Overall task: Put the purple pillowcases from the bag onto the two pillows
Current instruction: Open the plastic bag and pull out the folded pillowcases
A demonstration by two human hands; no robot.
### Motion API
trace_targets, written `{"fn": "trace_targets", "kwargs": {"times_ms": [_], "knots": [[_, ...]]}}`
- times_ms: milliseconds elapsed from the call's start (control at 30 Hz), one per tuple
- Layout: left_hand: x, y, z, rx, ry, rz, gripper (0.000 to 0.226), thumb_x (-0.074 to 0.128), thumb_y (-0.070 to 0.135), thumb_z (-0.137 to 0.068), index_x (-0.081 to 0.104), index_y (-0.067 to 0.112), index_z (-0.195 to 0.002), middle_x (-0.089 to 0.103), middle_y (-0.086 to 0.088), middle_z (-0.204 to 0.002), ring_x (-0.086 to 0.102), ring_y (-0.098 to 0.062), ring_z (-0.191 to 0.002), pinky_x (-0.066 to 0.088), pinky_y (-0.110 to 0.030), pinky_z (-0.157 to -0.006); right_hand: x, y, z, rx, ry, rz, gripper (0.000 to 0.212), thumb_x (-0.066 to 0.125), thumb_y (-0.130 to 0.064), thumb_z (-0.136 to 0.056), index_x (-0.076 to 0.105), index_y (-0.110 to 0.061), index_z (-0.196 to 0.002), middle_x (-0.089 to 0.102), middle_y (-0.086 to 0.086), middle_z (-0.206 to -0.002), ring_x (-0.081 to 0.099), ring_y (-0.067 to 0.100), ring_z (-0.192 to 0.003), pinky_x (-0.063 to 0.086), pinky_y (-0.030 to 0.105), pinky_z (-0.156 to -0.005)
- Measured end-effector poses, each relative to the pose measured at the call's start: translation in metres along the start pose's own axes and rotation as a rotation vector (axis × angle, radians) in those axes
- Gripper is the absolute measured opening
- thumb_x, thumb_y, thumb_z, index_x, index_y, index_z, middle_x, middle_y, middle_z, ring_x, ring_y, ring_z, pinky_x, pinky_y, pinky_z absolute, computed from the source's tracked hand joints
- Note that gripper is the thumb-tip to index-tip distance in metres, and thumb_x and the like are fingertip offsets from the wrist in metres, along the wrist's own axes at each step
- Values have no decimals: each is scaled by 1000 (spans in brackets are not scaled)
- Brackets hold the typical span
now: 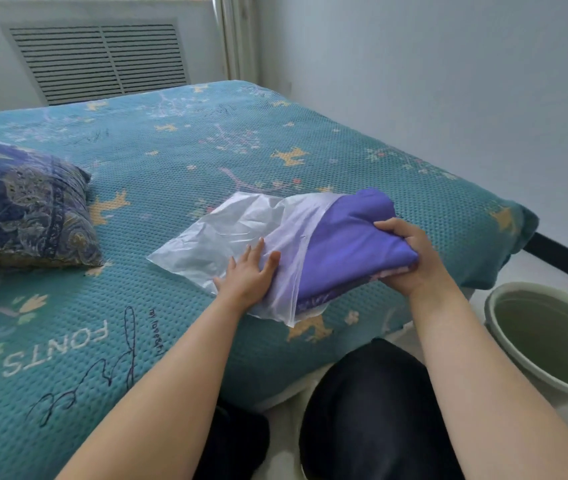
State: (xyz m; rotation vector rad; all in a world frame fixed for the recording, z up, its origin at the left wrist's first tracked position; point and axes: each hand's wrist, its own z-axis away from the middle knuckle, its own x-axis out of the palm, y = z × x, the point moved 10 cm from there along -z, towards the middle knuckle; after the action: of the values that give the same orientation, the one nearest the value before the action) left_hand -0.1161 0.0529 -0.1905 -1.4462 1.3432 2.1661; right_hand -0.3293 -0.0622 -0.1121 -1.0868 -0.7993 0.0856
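A clear plastic bag [227,233] lies on the teal bedspread [171,161] near the bed's front right corner. Folded purple pillowcases [352,244] stick halfway out of the bag's open right end. My right hand [410,258] grips the exposed end of the purple bundle. My left hand [248,275] presses flat with straight fingers on the bag. A pillow in a dark blue paisley cover [23,209] rests at the left edge of the bed. A second pillow is not in view.
A pale green plastic basin [549,341] stands on the floor at the right, beside the bed corner. My knee in dark trousers [369,410] is against the bed's front edge. A wall with a vent grille [99,60] is behind the bed.
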Motion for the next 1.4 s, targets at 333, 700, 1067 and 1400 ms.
{"fn": "trace_targets", "kwargs": {"times_ms": [333, 700, 1067, 1400], "knots": [[27, 21, 23, -31, -167, -180, 83, 41, 72, -80, 2, 43, -147, -1, 1, -160, -5, -29, -146, -1, -60, -111, 56, -119, 57, -249, -164, 24, 28, 75, -9, -48, 58, -16, -69, 47, 0, -55, 48, 11, -48, 38, 17, -48], [-76, -89, 30, -392, 464, 892, 59, 40, 36, -95, 32, -4, -138, 42, -23, -140, 40, -35, -131, 31, -39, -109, 180, 60, -55, -10, -182, 1140, 72, 56, -49, -88, 27, -10, -141, 43, 13, -135, 61, 29, -102, 59, 43, -73], [-56, -121, 18, -590, 498, 767, 73, 62, 15, -79, 26, 9, -142, 39, -24, -136, 50, -40, -116, 43, -42, -101, 74, 45, -121, -246, 242, 1772, 61, 48, -59, -87, 47, -17, -131, 43, 10, -141, 38, 34, -129, 36, 42, -102], [-57, -102, 2, -390, 503, 888, 79, 59, 3, -80, 20, 14, -147, 41, -11, -144, 43, -24, -129, 34, -40, -111, 71, 68, -186, 27, -54, 1715, 60, 70, -58, -73, 60, -8, -106, 64, 15, -118, 60, 26, -98, 42, 28, -81]]}}
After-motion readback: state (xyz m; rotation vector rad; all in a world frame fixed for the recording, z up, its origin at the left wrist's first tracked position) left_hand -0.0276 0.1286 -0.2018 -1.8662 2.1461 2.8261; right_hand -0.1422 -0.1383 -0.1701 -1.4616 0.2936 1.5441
